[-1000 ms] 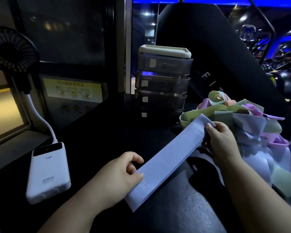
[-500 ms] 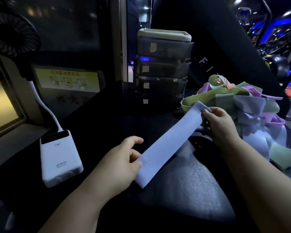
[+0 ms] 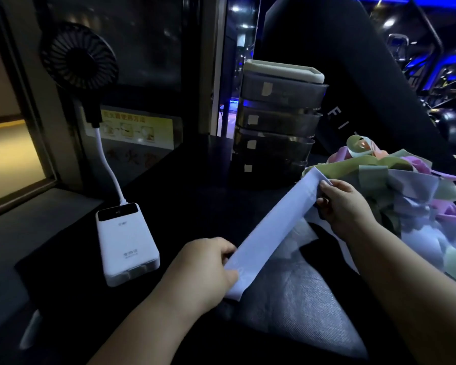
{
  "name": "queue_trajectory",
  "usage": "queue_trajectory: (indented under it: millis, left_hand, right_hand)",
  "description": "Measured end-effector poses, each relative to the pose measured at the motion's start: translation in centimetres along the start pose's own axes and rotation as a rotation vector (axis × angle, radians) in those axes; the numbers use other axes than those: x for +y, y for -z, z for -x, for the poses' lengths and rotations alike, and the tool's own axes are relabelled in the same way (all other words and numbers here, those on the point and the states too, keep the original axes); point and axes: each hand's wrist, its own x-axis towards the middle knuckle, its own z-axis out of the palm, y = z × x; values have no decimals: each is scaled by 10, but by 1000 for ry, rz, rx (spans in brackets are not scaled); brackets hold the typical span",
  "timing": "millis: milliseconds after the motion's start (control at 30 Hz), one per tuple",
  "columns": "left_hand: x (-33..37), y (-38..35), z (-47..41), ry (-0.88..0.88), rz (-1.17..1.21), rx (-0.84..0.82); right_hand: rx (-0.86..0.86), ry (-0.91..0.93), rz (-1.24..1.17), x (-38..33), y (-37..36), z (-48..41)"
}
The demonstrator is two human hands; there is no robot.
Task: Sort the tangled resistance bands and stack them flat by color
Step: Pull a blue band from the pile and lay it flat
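Note:
A pale blue resistance band [image 3: 274, 227] is stretched flat and diagonal over the dark table. My left hand [image 3: 203, 270] pinches its near end between thumb and fingers. My right hand [image 3: 340, 204] grips its far end, just in front of the pile. The tangled pile of bands [image 3: 411, 185] lies at the right, with green, purple, pink, orange and pale blue bands wound together. More pale blue bands [image 3: 429, 238] spill from the pile behind my right forearm.
A white power bank [image 3: 127, 241] lies at the left, with a small black fan [image 3: 79, 56] plugged into it on a white stalk. A dark stack of drawers [image 3: 277, 122] stands behind the band. A grey woven mat [image 3: 300, 306] lies under my forearms.
Both hands have kept hold of the pale blue band and its ends have stayed pulled apart. My head has shifted, so the table and pile sit lower and further right in view.

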Motion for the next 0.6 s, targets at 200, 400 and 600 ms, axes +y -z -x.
queue_trajectory:
  millis: [200, 400, 600]
  left_hand:
    - [6, 1, 6, -20, -127, 99]
    - [-2, 10, 8, -44, 26, 166]
    - [-19, 16, 4, 24, 193, 154]
  right_hand:
    - [-6, -23, -20, -7, -33, -2]
    - [-21, 15, 200, 0, -81, -26]
    - [44, -11, 249, 17, -122, -51]
